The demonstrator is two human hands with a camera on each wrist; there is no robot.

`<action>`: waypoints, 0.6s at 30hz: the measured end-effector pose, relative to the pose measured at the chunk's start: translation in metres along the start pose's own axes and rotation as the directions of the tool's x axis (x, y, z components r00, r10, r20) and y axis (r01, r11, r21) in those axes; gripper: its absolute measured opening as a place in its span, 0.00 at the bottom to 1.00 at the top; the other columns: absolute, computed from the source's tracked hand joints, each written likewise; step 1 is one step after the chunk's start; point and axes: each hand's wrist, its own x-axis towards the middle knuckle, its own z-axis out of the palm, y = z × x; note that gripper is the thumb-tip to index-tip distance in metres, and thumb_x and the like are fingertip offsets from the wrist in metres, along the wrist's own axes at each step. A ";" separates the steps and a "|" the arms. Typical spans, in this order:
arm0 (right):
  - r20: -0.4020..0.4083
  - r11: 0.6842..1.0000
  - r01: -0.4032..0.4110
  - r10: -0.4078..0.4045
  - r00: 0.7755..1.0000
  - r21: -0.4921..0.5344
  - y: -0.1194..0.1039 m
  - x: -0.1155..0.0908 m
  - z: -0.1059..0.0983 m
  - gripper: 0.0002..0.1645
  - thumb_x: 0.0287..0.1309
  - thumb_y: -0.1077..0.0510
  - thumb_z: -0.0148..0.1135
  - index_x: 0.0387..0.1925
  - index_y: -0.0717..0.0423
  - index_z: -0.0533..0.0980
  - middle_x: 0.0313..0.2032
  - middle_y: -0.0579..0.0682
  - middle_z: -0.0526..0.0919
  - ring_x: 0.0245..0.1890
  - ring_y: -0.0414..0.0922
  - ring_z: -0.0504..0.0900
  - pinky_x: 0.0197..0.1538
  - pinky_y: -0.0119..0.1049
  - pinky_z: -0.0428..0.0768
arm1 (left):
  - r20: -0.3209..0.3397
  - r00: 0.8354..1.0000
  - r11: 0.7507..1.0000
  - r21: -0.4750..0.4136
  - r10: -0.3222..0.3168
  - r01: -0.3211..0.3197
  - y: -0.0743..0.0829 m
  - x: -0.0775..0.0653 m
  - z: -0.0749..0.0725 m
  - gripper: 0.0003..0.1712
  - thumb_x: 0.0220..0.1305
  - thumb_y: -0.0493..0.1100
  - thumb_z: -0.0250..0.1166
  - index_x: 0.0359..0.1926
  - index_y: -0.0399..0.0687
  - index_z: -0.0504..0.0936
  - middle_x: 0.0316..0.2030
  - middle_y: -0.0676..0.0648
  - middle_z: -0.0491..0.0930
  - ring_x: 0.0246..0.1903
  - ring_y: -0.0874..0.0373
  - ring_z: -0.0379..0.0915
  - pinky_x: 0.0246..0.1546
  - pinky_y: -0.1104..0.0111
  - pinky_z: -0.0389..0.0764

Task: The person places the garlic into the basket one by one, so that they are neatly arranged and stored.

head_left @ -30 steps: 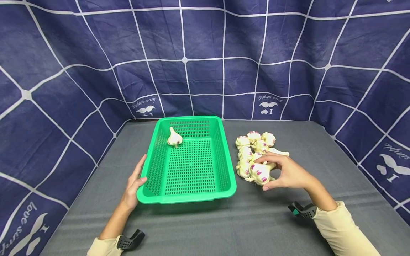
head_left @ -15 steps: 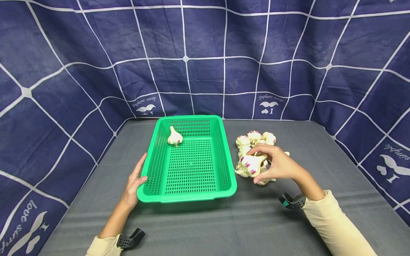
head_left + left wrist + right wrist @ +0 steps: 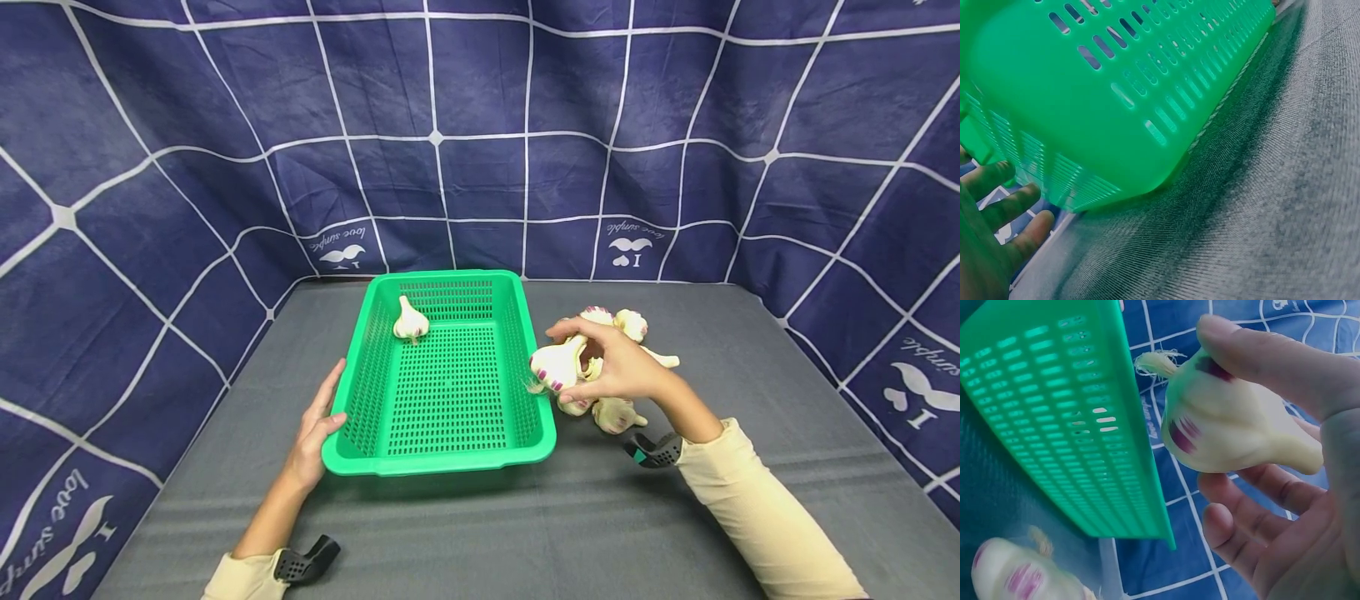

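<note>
Green plastic in the head view: a slotted basket (image 3: 442, 464) on the grey counter (image 3: 450, 533), with one garlic bulb (image 3: 411, 323) inside near the far left corner. To the right, just outside the rim, a heap of garlic (image 3: 615, 415), partly hidden by the right hand (image 3: 618, 362); probably set this close for a short reach. Pinched between thumb and fingers of that hand, a held bulb (image 3: 555, 365) at the right rim, root end towards the basket, stem back towards the palm. Along the left side, the left hand (image 3: 311, 437), thumb at the rim, fingers stretched by the outer wall, likely to steady the basket rather than lift it. Behind, a blue cloth (image 3: 480, 83) with white lines.

In the left wrist view, fingers (image 3: 1013, 205) nearly straight and spread, not wrapped round anything; contact with the plastic hard to tell from this side.

In the right wrist view, thumb above and fingertips below the held bulb, probably to leave the root end free. Roots just beside the rim, seemingly apart. Low on the left, another bulb (image 3: 1016, 572), presumably part of the heap.
</note>
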 end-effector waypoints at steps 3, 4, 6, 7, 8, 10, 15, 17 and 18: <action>-0.013 0.999 -0.028 0.028 1.000 0.034 -0.001 0.007 0.002 0.45 0.32 0.62 0.85 0.57 0.62 0.73 0.47 0.54 0.79 0.36 0.41 0.78 0.34 0.38 0.80 | -0.002 1.000 1.000 0.002 0.000 0.000 0.000 0.000 0.000 0.40 0.59 0.29 0.42 0.75 0.29 0.50 0.74 0.49 0.55 0.70 0.66 0.51 0.65 0.79 0.53; -0.017 0.997 -0.032 0.033 0.999 0.064 0.000 0.009 0.003 0.46 0.32 0.64 0.84 0.57 0.63 0.72 0.48 0.55 0.79 0.36 0.42 0.79 0.35 0.38 0.80 | -0.002 1.000 1.000 0.002 0.000 0.000 0.000 0.000 -0.001 0.40 0.60 0.29 0.42 0.75 0.29 0.50 0.74 0.48 0.55 0.70 0.66 0.51 0.65 0.79 0.53; -0.029 0.991 -0.032 0.036 0.999 0.131 0.001 0.014 0.005 0.46 0.33 0.68 0.83 0.58 0.65 0.70 0.49 0.57 0.78 0.39 0.43 0.80 0.37 0.38 0.81 | -0.002 1.000 1.000 0.004 0.000 0.000 0.000 0.000 -0.001 0.39 0.60 0.29 0.42 0.75 0.29 0.50 0.74 0.48 0.54 0.70 0.66 0.51 0.65 0.78 0.53; -0.035 0.984 -0.033 0.040 0.999 0.176 0.003 0.017 0.006 0.46 0.33 0.70 0.81 0.58 0.66 0.69 0.49 0.58 0.78 0.41 0.43 0.81 0.38 0.39 0.82 | -0.002 1.000 1.000 0.007 0.000 0.000 0.000 0.000 -0.001 0.39 0.60 0.29 0.42 0.75 0.29 0.50 0.74 0.47 0.54 0.70 0.66 0.51 0.65 0.79 0.53; -0.042 0.975 -0.034 0.045 0.998 0.218 0.004 0.019 0.007 0.46 0.34 0.73 0.80 0.59 0.67 0.68 0.50 0.59 0.78 0.43 0.44 0.81 0.39 0.38 0.82 | -0.002 1.000 1.000 0.011 0.001 -0.001 0.000 0.000 -0.001 0.39 0.60 0.29 0.42 0.75 0.29 0.50 0.74 0.46 0.54 0.70 0.66 0.50 0.65 0.79 0.53; -0.056 0.958 -0.039 0.057 0.997 0.283 0.006 0.024 0.009 0.47 0.34 0.77 0.78 0.60 0.69 0.67 0.50 0.61 0.79 0.45 0.44 0.81 0.40 0.38 0.82 | -0.001 1.000 1.000 0.016 0.002 -0.002 0.000 0.000 -0.001 0.39 0.60 0.29 0.42 0.75 0.29 0.50 0.74 0.45 0.53 0.71 0.66 0.50 0.65 0.78 0.53; -0.079 0.918 -0.067 0.106 0.991 0.391 0.010 0.035 0.016 0.53 0.35 0.80 0.74 0.66 0.69 0.60 0.53 0.63 0.80 0.47 0.43 0.80 0.43 0.35 0.81 | -0.001 1.000 1.000 0.029 0.006 -0.006 -0.001 0.000 -0.001 0.39 0.59 0.29 0.43 0.75 0.29 0.51 0.74 0.41 0.52 0.71 0.67 0.49 0.66 0.78 0.52; -0.083 0.909 -0.076 0.120 0.989 0.410 0.012 0.040 0.018 0.53 0.36 0.80 0.74 0.66 0.70 0.60 0.54 0.65 0.79 0.48 0.44 0.79 0.44 0.36 0.81 | -0.001 1.000 1.000 0.028 0.004 -0.004 -0.001 0.000 -0.001 0.39 0.59 0.29 0.42 0.75 0.29 0.51 0.74 0.42 0.53 0.71 0.67 0.49 0.65 0.78 0.52; -0.085 0.908 -0.081 0.127 0.988 0.411 0.013 0.042 0.019 0.52 0.36 0.80 0.74 0.66 0.70 0.61 0.54 0.65 0.79 0.49 0.44 0.79 0.44 0.36 0.81 | 0.000 1.000 1.000 0.025 0.003 -0.003 -0.001 0.000 -0.001 0.39 0.60 0.29 0.42 0.75 0.29 0.51 0.74 0.42 0.53 0.71 0.67 0.50 0.65 0.78 0.52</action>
